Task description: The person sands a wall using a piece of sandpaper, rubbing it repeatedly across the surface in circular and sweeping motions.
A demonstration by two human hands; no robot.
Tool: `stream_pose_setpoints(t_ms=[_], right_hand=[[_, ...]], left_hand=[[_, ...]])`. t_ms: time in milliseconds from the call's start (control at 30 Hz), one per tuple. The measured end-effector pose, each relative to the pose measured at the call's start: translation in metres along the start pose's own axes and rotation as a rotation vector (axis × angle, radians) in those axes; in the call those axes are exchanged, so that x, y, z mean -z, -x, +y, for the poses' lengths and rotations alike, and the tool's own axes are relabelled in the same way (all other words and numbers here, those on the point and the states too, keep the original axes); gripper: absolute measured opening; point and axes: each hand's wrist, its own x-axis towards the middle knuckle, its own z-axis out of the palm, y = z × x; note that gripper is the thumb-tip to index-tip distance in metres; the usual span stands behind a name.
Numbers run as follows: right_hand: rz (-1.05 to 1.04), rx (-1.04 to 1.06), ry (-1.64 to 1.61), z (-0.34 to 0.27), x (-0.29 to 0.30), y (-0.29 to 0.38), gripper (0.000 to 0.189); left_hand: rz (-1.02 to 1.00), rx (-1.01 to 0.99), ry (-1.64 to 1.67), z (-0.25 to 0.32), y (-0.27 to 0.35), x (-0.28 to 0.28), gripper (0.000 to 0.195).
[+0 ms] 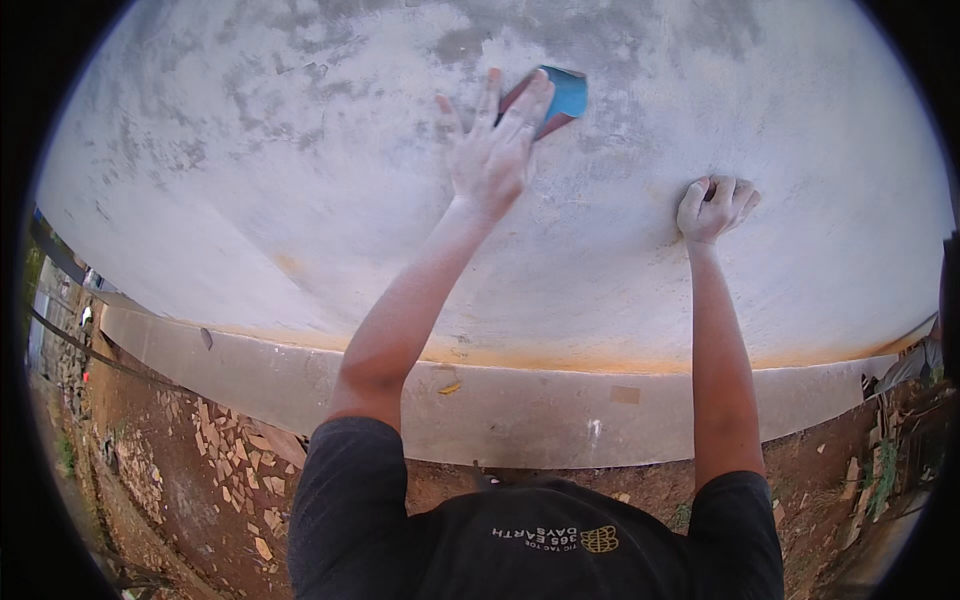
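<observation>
A plastered wall (360,187) with grey patches fills the upper view before me. My left hand (491,146), coated in white dust, lies spread on it, fingers pressing a folded sheet of sandpaper (568,94) to the surface. The sheet shows a blue face and a reddish-brown one; part of it is hidden under the fingers. To the right and a little lower, my right hand (718,206) rests against the wall with its fingers curled in. A dark gap shows between thumb and fingers; whether it holds anything is not visible.
A concrete ledge (547,420) runs along the wall's foot, bearing a small yellow scrap (449,388) and a tan rectangular piece (625,394). Broken flat stone pieces (240,450) lie on reddish soil at the left. Part of another person (907,367) shows at the right edge.
</observation>
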Motion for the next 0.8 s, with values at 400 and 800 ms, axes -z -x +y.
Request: stream_pose_setpoints(t_ms=[400,800], right_hand=[[-0.024,-0.044,-0.014,-0.005,-0.004,0.0,0.007],[0.003,0.012,-0.018,0.0,-0.008,-0.001,0.004]], left_hand=[[0.061,-0.015,0.066,-0.005,0.017,-0.019,0.049],[-0.253,-0.167,-0.042,-0.038,0.035,0.005,0.077]])
